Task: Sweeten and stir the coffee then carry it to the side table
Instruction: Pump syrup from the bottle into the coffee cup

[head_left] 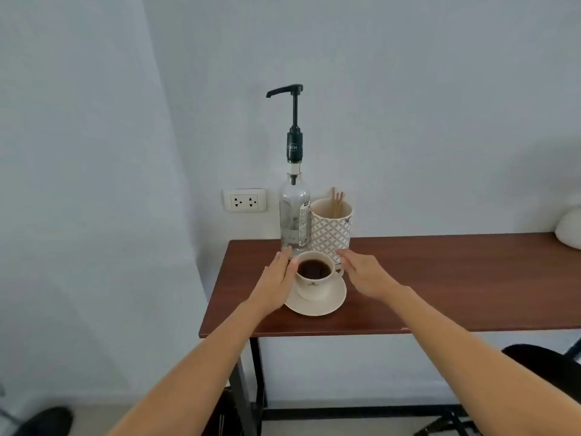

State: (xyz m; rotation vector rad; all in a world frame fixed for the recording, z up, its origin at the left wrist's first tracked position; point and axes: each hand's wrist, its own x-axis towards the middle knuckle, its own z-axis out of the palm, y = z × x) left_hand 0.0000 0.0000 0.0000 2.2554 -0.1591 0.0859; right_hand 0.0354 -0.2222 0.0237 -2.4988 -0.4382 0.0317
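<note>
A cream cup of black coffee [314, 273] stands on a cream saucer [327, 305] near the left end of a brown table [440, 284]. Behind the cup rises a clear glass syrup bottle [294, 215] with a tall black pump whose spout points left. A patterned holder [330, 229] with wooden stir sticks [337, 202] is right of the bottle. My left hand [276, 278] is flat beside the cup's left wall, fingers straight, touching or nearly touching it. My right hand [366, 273] hovers at the cup's right side near the handle, fingers extended. Neither hand holds anything.
A white wall with a double power socket [244, 201] is behind the table. A white rounded object [569, 229] sits at the table's far right. A black chair [547, 372] is at lower right, and a dark shape [47, 421] lies on the floor at lower left.
</note>
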